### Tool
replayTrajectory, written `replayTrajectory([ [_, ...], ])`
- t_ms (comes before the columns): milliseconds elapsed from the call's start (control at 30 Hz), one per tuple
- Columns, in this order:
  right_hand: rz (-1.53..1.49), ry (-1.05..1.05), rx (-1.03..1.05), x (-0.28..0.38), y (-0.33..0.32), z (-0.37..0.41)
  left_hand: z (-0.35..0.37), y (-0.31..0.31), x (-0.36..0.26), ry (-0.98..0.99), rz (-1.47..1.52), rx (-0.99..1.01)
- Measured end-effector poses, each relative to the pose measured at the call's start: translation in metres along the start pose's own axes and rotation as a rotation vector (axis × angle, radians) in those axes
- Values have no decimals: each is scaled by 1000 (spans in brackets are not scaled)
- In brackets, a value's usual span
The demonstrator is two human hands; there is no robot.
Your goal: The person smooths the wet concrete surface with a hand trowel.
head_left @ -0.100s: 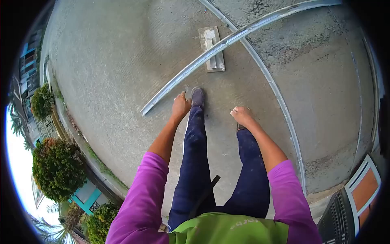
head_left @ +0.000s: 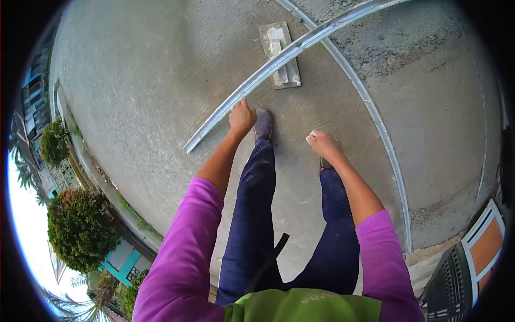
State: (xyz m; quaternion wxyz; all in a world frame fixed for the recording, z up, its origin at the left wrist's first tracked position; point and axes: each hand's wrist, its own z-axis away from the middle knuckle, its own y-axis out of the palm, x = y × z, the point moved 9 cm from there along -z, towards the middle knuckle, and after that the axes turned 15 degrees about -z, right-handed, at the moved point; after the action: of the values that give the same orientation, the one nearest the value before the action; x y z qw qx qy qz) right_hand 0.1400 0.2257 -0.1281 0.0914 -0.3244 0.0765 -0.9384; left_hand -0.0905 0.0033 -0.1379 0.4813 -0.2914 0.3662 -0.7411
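Note:
My left hand (head_left: pixel 242 116) is closed, back of the hand up, its front end at the lower edge of a long galvanized metal channel (head_left: pixel 236 100) in my view. Whether it touches the channel cannot be told. My right hand (head_left: pixel 323 144) is curled closed above my right shoe, with something whitish at the fingertips; anything inside it is hidden. Ahead, a flat rectangular trowel-like float (head_left: pixel 290 73) with a pale, cement-smeared handle lies on the concrete, partly behind the channel. A second metal length (head_left: pixel 370 104) runs under the first, curving down on the right.
Smooth concrete (head_left: pixel 145 102) spreads to the left; rough, fresh-looking concrete (head_left: pixel 391 53) lies beyond the second metal length. Shrubs (head_left: pixel 80 229) and a low wall line the left side. A dark slatted gate (head_left: pixel 448 282) stands at lower right. My left shoe (head_left: pixel 263 124) is just below the channel.
My left hand has moved forward, up to the channel's edge in view. My right hand has shifted slightly forward, and the view has shifted a little.

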Motion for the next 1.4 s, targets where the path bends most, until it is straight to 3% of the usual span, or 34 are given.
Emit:
replayTrajectory([
  [33, -25, -22, -28, -3, 7, -26, -28, 9, -1, 27, -91, 11],
  [100, -61, -61, -98, -6, 12, -76, -88, 21, -8, 5, -174, -160],
  [200, -80, -165, -219, 6, 23, -147, -129, 30, -8, 20, -335, -288],
  [233, -70, -226, -286, 13, 24, -171, -140, 38, -11, 71, -325, -242],
  [400, 104, -83, -439, 61, 17, -272, -169, 53, -14, 224, -216, 1],
  [567, 51, 41, -456, 59, 14, -313, -189, 10, 10, 199, -54, -154],
  [700, 38, 12, -386, 41, -4, -268, -236, -8, 25, 291, -65, -277],
  [867, -108, -64, -387, -30, -18, -151, -283, 10, 26, 220, -188, -129],
  [900, -172, 4, -376, -42, -25, -122, -279, 7, 22, 190, -234, -139],
  [967, -311, 125, -348, -58, -34, -58, -240, -17, -9, 250, -312, -313],
  [1000, -358, 85, -391, -60, -39, -27, -217, -33, -26, 278, -348, -408],
  [1067, -464, 8, -468, -58, -30, 43, -173, -20, -53, 408, -141, -136],
  [1133, -644, 29, -503, -43, -27, 116, -88, -29, -99, 511, 288, 245],
  [1167, -721, 38, -523, -39, -18, 149, -28, -40, -126, 433, 496, 551],
  [1233, -1000, -15, -537, -16, -5, 203, 72, -64, -165, 463, 719, 885],
  [1300, -1313, -84, -529, 18, -6, 256, 148, -85, -199, 574, 782, 1028],
  [1400, -1383, -157, -505, 20, -9, 306, 234, -112, -249, 670, 898, 1197],
])
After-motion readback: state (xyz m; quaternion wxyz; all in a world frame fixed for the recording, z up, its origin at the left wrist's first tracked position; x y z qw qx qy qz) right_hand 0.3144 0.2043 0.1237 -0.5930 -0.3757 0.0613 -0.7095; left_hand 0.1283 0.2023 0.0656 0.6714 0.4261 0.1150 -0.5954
